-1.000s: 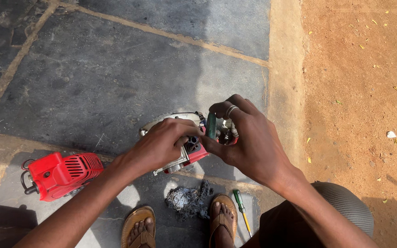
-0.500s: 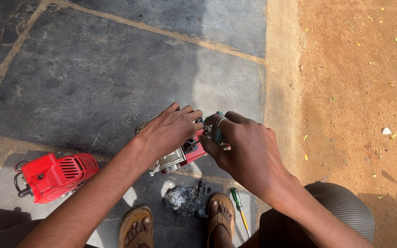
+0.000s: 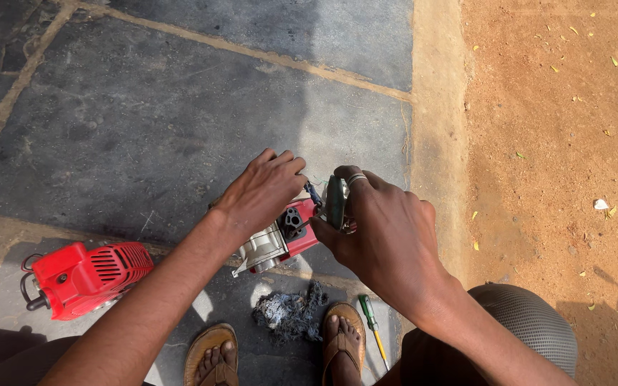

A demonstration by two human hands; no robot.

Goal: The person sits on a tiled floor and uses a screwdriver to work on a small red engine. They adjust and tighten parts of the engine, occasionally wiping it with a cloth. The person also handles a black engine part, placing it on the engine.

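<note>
Left hand (image 3: 265, 191) steadies engine (image 3: 280, 239), right hand (image 3: 384, 229) grips part (image 3: 336, 202)

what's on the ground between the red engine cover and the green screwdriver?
Head view: a grey rag and both sandalled feet lie between the red engine cover and green screwdriver.

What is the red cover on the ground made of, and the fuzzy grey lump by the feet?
The red cover looks like moulded plastic: smooth, slightly glossy, with neat cooling slots. The fuzzy grey lump looks like a wad of frayed thread or cloth waste, dull and stringy at the edges; exactly which fibre cannot be told.
</note>
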